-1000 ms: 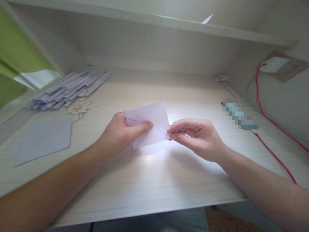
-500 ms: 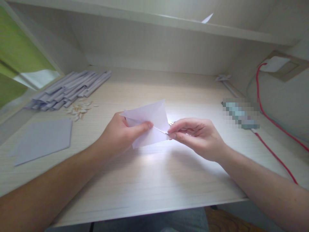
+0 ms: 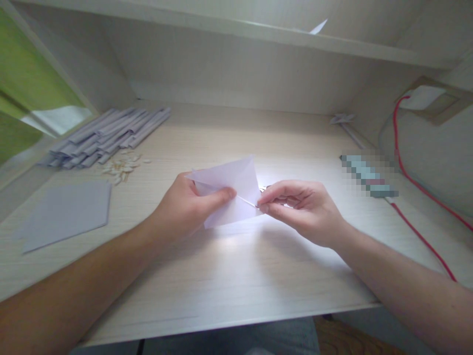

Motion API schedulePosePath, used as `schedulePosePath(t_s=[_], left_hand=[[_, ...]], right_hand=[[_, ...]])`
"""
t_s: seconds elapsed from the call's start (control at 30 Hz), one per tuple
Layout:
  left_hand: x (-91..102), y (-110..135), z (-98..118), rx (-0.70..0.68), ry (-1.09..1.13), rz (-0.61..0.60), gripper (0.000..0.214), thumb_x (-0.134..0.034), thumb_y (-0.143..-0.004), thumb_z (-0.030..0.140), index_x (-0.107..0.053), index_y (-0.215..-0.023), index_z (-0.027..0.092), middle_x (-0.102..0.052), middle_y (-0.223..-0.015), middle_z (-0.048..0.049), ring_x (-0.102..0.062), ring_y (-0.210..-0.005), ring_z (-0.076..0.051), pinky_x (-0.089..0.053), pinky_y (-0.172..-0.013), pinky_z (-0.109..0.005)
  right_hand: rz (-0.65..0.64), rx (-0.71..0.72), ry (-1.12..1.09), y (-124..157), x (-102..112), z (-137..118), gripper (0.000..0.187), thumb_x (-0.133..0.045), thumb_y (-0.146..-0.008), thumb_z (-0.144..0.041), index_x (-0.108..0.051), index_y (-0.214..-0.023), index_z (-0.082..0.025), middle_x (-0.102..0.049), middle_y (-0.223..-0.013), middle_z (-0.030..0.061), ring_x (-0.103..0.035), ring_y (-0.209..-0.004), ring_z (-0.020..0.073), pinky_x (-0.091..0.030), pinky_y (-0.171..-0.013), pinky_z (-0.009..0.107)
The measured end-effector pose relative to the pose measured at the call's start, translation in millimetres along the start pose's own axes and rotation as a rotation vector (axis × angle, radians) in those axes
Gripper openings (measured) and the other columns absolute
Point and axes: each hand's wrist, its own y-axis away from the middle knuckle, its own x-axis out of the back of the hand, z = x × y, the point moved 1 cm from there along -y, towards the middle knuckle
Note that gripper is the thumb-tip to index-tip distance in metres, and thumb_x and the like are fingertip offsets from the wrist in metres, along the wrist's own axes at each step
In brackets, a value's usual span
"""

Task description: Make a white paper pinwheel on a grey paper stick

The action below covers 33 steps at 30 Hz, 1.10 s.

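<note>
A thin white paper square point(image 3: 231, 170), creased and tilted, is held above the desk. My left hand point(image 3: 190, 199) is closed on its left side, thumb on top and fingers behind. A bright straight line, a slit or a crease, runs from near that thumb to the paper's right corner. At this corner my right hand point(image 3: 306, 209) pinches a small thin metal tool point(image 3: 263, 189). The fingers hide most of the tool, so its kind cannot be made out. The right fingertips touch or nearly touch the paper.
Rolled paper tubes point(image 3: 111, 133) are stacked at the back left, beside small pale pieces point(image 3: 121, 167) and paper sheets point(image 3: 68, 214). A paper pinwheel on a stick point(image 3: 342, 119), a blurred-out phone point(image 3: 367, 175) and a red cable point(image 3: 424, 241) lie at right. A shelf point(image 3: 221, 27) spans above.
Both hands stay almost where they were. The paper has shifted very slightly right and down, and the dark tip by the right fingertips shows less.
</note>
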Motion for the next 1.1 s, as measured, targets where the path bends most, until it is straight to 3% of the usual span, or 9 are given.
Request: schedulePosePath(t_s=[1.1], left_hand=[[-1.9, 1.1, -3.6, 0.011, -0.032, 0.007, 0.027, -0.077, -0.076, 0.042, -0.077, -0.087, 0.017, -0.08, -0.087, -0.0067, -0.072, -0.07, -0.024, -0.05, -0.052, -0.025]], right_hand=[[0.043, -0.03, -0.124, -2.3, -2.8, -1.1, 0.017, -0.08, -0.083, -0.023, -0.063, -0.086, -0.02, -0.068, -0.078, 0.0011, -0.066, -0.071, 0.0152, -0.054, -0.066, 0.029]])
